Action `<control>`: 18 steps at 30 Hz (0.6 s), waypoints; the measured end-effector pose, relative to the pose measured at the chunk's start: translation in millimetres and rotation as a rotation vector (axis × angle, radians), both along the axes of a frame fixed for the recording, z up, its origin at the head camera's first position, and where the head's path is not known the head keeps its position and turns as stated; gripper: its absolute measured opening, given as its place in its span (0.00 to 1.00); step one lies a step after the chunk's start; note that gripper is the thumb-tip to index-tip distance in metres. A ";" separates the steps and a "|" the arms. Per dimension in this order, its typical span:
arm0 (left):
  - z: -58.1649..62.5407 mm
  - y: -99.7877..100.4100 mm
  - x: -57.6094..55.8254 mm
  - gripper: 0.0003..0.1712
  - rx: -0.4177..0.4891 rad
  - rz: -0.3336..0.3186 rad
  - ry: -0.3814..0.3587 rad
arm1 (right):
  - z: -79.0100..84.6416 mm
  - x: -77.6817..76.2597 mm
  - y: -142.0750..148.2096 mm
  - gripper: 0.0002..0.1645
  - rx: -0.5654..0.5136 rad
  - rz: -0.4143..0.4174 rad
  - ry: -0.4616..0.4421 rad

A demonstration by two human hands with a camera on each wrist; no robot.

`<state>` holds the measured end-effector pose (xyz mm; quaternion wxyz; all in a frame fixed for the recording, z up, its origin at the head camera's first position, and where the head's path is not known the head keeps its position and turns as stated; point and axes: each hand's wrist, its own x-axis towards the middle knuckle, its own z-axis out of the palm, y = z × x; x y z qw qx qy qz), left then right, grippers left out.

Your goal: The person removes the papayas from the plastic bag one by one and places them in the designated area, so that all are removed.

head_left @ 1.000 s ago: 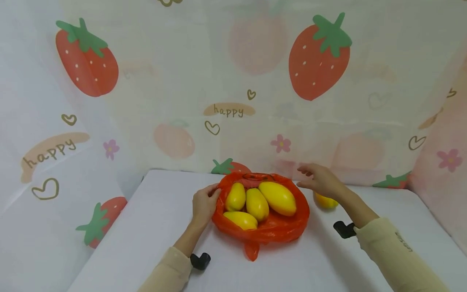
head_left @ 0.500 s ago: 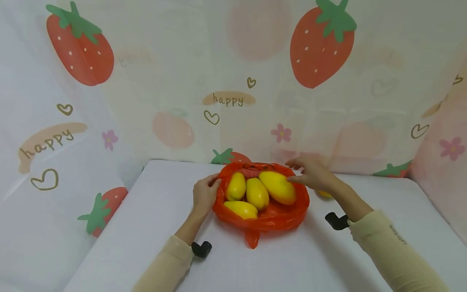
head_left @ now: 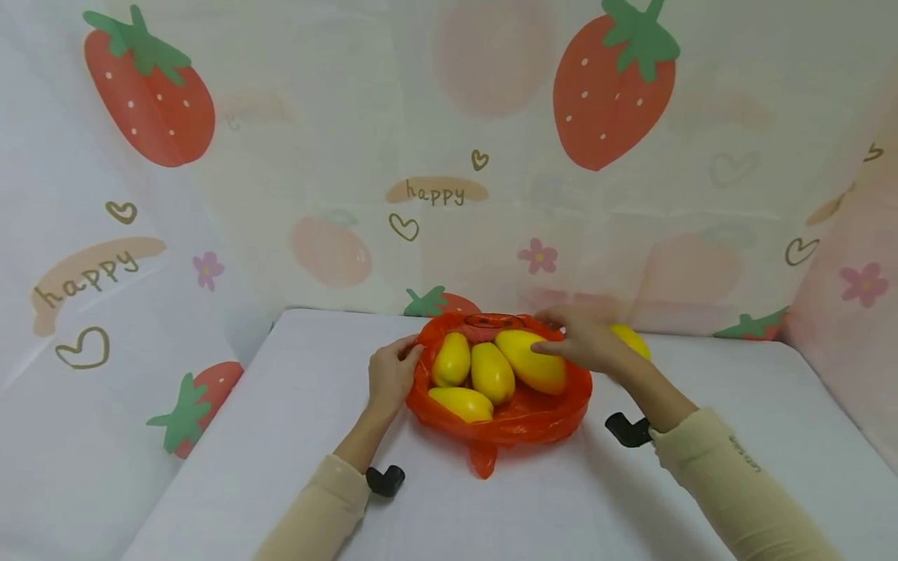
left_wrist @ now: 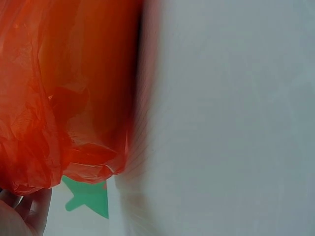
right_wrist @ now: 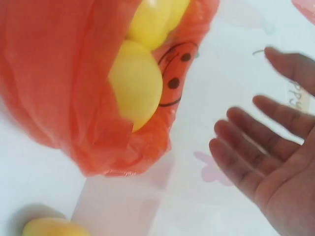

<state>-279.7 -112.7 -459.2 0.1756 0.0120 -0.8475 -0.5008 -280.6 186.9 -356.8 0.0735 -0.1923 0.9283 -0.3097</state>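
Note:
A red plastic bag [head_left: 505, 432] lies with its mouth spread wide, several yellow mango-like fruits inside. The largest mango [head_left: 517, 356] is at the bag's right; a smaller yellow fruit [head_left: 493, 374] lies in the middle. My left hand [head_left: 390, 378] pinches the bag's left rim between thumb and fingers, and the left wrist view has its fingertips at the red plastic [left_wrist: 29, 162]. My right hand [head_left: 588, 341] reaches over the bag's right rim, overlapping the largest mango in the head view. In the right wrist view its fingers are spread, with nothing between them.
Another yellow fruit [head_left: 631, 340] lies on the white table [head_left: 316, 436] behind my right hand. A curtain [head_left: 337, 148] with strawberry prints hangs at the table's back. Black wrist mounts [head_left: 386, 481] stick out beside both sleeves.
My right hand has moved left, from beside the bag to over its right rim and the largest mango. The left hand stays on the bag's rim. The head view has tilted downward slightly.

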 end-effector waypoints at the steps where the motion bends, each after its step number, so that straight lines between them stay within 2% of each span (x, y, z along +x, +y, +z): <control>1: 0.1 -0.1 -0.2 0.15 0.000 0.000 0.004 | 0.3 0.0 -1.1 0.34 0.012 0.002 0.020; 8: -2.4 -1.0 -1.1 0.15 -0.004 -0.001 0.005 | -0.4 2.8 -7.2 0.32 0.056 0.011 0.091; 18: -2.4 0.1 -1.5 0.15 0.002 0.002 0.003 | 0.3 14.2 -23.6 0.31 0.103 0.037 0.085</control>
